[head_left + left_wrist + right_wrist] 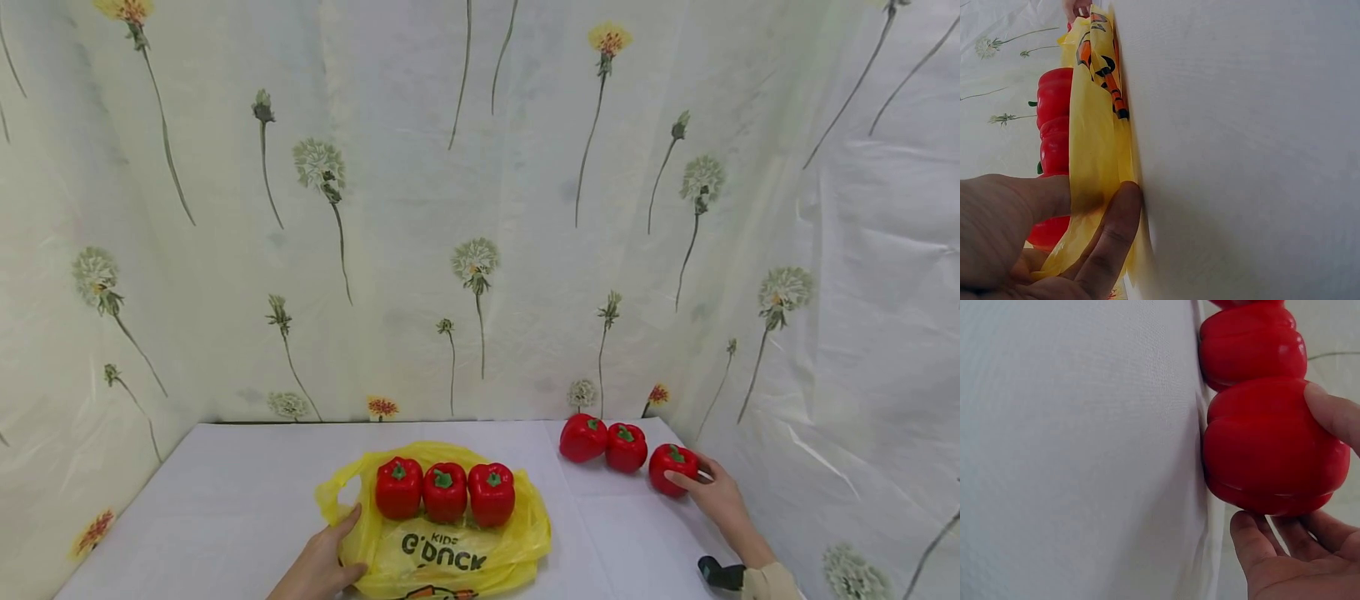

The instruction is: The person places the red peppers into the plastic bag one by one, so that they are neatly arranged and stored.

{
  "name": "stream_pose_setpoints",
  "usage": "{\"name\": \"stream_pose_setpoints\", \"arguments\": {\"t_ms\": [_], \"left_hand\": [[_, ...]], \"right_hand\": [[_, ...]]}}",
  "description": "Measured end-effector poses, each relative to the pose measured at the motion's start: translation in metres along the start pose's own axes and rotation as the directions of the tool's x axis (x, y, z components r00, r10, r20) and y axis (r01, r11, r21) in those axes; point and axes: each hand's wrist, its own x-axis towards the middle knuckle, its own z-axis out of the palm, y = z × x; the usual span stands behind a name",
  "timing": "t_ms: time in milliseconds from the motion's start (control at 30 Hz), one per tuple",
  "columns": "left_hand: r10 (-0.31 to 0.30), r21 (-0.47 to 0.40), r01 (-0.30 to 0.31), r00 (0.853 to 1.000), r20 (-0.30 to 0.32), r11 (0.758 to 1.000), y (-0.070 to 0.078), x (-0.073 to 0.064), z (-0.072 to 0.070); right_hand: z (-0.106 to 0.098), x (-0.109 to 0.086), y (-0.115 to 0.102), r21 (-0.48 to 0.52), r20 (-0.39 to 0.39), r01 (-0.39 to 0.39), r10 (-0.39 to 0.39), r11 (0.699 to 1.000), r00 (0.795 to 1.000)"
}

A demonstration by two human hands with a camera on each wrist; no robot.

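Observation:
My left hand (321,557) pinches the left edge of a yellow plastic bag (525,542), with the thumb on one side of the film and fingers on the other in the left wrist view. Three red bell peppers (445,493) with green stems sit in a row at the bag's mouth. Over at the right, my right hand (718,498) holds another red bell pepper (1272,450) between thumb and fingers, close to the tabletop. Two more red bell peppers (626,448) stand side by side just to its left, near the back edge.
A white cloth covers the table (247,500). Behind and beside it hangs a pale curtain (405,250) printed with dandelions. A black strap-like object (722,573) shows at the right wrist, next to a beige sleeve (771,582).

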Motion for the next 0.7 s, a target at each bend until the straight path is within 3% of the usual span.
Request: {"name": "stream_pose_setpoints", "arguments": {"t_ms": [400, 700], "left_hand": [[0.002, 0.009, -0.002, 1.000, 0.004, 1.000, 0.001, -0.001, 0.000], [-0.018, 0.005, 0.018, 1.000, 0.014, 1.000, 0.002, 0.000, 0.000]], "right_hand": [[-0.007, -0.011, -0.011, -0.009, 0.051, 0.040, -0.040, 0.999, 0.998], [-0.013, -0.015, -0.021, -0.013, 0.040, 0.042, -0.041, 0.999, 0.998]]}}
